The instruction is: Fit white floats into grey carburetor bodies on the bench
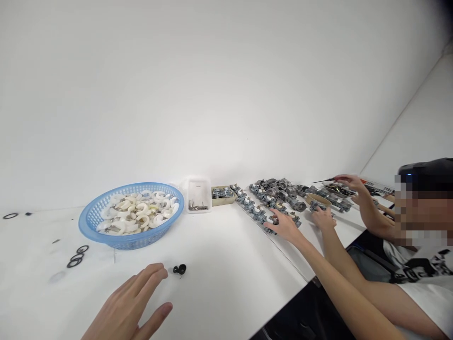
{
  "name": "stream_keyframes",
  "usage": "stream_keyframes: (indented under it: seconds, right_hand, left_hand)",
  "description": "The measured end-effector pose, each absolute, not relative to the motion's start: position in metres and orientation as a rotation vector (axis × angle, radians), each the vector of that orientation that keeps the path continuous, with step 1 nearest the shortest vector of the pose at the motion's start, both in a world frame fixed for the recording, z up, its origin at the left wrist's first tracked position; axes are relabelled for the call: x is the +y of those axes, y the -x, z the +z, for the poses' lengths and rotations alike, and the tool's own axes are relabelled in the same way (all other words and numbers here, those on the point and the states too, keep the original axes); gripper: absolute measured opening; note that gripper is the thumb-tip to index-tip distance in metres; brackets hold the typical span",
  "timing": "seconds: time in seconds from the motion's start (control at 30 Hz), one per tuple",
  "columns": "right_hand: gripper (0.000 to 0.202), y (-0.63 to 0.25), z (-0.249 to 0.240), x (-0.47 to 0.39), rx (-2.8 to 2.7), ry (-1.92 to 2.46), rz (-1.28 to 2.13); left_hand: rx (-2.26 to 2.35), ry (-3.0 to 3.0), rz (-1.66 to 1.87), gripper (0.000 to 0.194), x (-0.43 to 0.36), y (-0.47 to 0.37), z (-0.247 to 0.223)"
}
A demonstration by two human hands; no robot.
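My left hand (129, 300) hovers low over the white table, fingers stretched, thumb apart and nothing in it. Just past its fingertips lie small black rubber-looking parts (180, 269). My right hand (285, 227) reaches out to the right, with thumb and finger on either side of a metal carburetor (272, 220) that bears a white float. This carburetor is at the near end of rows of similar carburetors (249, 203); the hand partly covers it. A blue plastic basket (130, 242) full of white and yellowish C-shaped floats (141, 212) stands beyond my left hand.
A white tray (199, 189) holds thin metal pins. Beside it is a beige box (226, 200) with metal parts. Black rings (75, 259) lie at left. A co-worker at right has one hand (324, 219) on metal parts and another hand (354, 183) holding a screwdriver (323, 180).
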State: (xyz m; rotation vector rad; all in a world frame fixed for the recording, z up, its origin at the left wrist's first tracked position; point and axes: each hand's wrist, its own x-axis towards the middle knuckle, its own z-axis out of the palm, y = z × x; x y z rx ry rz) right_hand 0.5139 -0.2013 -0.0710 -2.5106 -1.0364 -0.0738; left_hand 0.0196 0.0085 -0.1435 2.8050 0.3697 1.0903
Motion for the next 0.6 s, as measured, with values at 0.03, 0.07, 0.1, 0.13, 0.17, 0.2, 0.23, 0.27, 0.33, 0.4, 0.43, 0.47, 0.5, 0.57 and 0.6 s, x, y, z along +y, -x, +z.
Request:
stream_keyframes:
  seconds: [0.03,0.07,0.1,0.13,0.17,0.2,0.23,0.27,0.33,0.4,0.43,0.47,0.5,0.57,0.6]
  right_hand:
    - [0.077,-0.512,-0.073,-0.201,-1.020,2.508,-0.075]
    - [0.076,-0.511,-0.074,-0.202,-1.007,2.501,-0.073]
    - [0.075,-0.511,-0.074,-0.205,-0.999,2.491,-0.068]
    - [0.073,-0.512,-0.073,-0.211,-0.995,2.478,-0.059]
    - [0.071,-0.514,-0.071,-0.218,-0.992,2.467,-0.050]
    - [0.070,-0.517,-0.069,-0.228,-0.988,2.460,-0.039]
    - [0.069,-0.520,-0.066,-0.239,-0.982,2.460,-0.033]
    - [0.067,-0.524,-0.063,-0.251,-0.974,2.465,-0.033]
    - [0.063,-0.533,-0.056,-0.276,-0.957,2.491,-0.058]
    - [0.057,-0.541,-0.050,-0.296,-0.939,2.523,-0.114]
    - [0.054,-0.545,-0.047,-0.303,-0.930,2.537,-0.152]
    - [0.051,-0.548,-0.045,-0.308,-0.920,2.548,-0.194]
    - [0.048,-0.551,-0.044,-0.311,-0.909,2.555,-0.242]
    - [0.042,-0.554,-0.044,-0.312,-0.881,2.557,-0.347]
    - [0.039,-0.556,-0.044,-0.311,-0.859,2.555,-0.401]
  left_hand:
    - [0.376,-2.803,1.088,0.042,0.008,-0.020,-0.145]
    - [0.379,-2.802,1.093,0.042,0.008,-0.020,-0.146]
    - [0.377,-2.803,1.097,0.042,0.008,-0.020,-0.147]
    - [0.370,-2.804,1.105,0.042,0.007,-0.021,-0.148]
    - [0.359,-2.803,1.111,0.042,0.007,-0.021,-0.148]
    - [0.343,-2.800,1.120,0.042,0.007,-0.021,-0.148]
    - [0.326,-2.797,1.125,0.042,0.006,-0.022,-0.147]
    - [0.310,-2.794,1.130,0.042,0.006,-0.022,-0.145]
    - [0.277,-2.791,1.139,0.042,0.004,-0.022,-0.141]
    - [0.251,-2.791,1.174,0.043,0.003,-0.022,-0.137]
    - [0.242,-2.794,1.190,0.043,0.002,-0.022,-0.136]
    - [0.230,-2.798,1.206,0.043,0.002,-0.022,-0.135]
    - [0.222,-2.804,1.217,0.043,0.001,-0.022,-0.135]
    - [0.223,-2.812,1.227,0.043,0.001,-0.023,-0.135]
    - [0.232,-2.813,1.225,0.043,0.001,-0.023,-0.135]
